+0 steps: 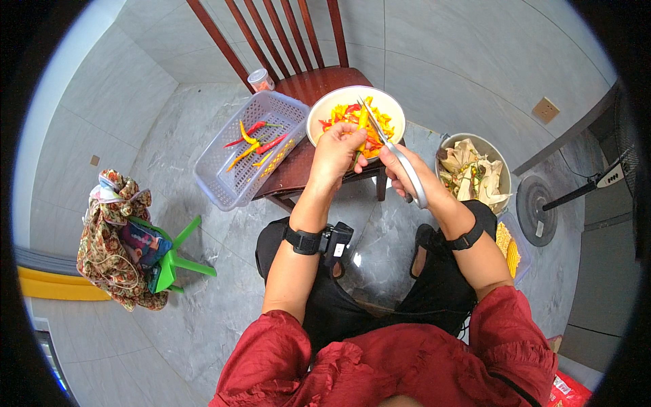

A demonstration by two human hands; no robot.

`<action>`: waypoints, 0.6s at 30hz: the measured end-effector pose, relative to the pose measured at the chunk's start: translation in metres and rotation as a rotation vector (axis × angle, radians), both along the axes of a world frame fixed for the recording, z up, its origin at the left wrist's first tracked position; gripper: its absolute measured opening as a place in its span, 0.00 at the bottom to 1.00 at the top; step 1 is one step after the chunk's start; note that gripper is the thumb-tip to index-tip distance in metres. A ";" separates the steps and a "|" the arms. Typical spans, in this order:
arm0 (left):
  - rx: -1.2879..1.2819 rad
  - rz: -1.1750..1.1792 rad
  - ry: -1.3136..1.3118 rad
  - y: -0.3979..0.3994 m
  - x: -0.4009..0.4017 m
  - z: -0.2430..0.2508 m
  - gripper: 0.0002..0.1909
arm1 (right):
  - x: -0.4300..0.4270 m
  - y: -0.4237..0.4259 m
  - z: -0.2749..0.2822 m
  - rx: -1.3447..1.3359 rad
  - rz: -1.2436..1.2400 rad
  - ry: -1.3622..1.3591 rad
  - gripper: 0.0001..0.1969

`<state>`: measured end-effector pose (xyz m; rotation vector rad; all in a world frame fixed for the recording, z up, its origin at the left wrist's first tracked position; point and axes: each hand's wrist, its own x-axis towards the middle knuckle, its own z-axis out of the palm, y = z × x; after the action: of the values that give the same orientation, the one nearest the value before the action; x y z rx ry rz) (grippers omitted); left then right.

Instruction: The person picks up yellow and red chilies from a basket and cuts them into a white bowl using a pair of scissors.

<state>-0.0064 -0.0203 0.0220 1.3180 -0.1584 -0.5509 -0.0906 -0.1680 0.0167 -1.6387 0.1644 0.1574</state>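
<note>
My left hand (338, 150) grips a yellow chili pepper (363, 119) near its green stem and holds it over a round white bowl (316, 109). In my right hand (409, 170) are scissors (407, 165) with pale handles, their blades beside the pepper; whether they touch it I cannot tell. Cut red and yellow chili pieces (387, 122) lie in the bowl, which stands on the seat of a dark red wooden chair (300, 175). Left of the bowl, a lilac perforated plastic basket (213, 175) holds several whole red and yellow chilies (249, 147), and rests partly on the seat.
A lidded clear jar (261, 80) stands behind the basket. At right are a bin (503, 152) with corn husks, a plastic container (526, 262) with corn, and a fan's round base (536, 211). Floral cloth (109, 249) hangs over a green stool (175, 262) at left.
</note>
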 end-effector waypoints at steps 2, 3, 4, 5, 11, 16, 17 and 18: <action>0.007 0.013 -0.022 -0.002 -0.002 0.000 0.08 | -0.001 0.000 0.001 0.006 0.013 0.008 0.24; -0.010 0.007 -0.022 -0.003 -0.002 0.000 0.08 | -0.001 0.000 0.000 0.010 0.024 0.004 0.24; -0.027 0.001 -0.023 -0.004 -0.003 0.000 0.09 | 0.000 -0.001 0.000 -0.024 0.001 -0.001 0.25; -0.033 -0.001 -0.017 -0.005 -0.003 0.000 0.08 | 0.000 -0.001 -0.001 -0.054 -0.014 -0.019 0.26; -0.082 -0.029 0.019 -0.005 -0.005 -0.002 0.07 | 0.004 0.003 -0.010 -0.219 -0.024 -0.206 0.23; 0.017 0.030 0.000 -0.001 -0.002 0.001 0.08 | 0.006 -0.002 -0.012 -0.304 -0.104 -0.149 0.27; 0.020 0.036 -0.003 -0.001 -0.002 0.002 0.09 | 0.007 -0.002 -0.013 -0.285 -0.093 -0.164 0.27; 0.024 0.041 -0.004 -0.001 -0.003 0.003 0.10 | 0.007 -0.002 -0.014 -0.266 -0.083 -0.178 0.27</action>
<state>-0.0091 -0.0214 0.0245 1.3430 -0.1284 -0.5171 -0.0835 -0.1702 0.0023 -1.8977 0.1203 -0.0781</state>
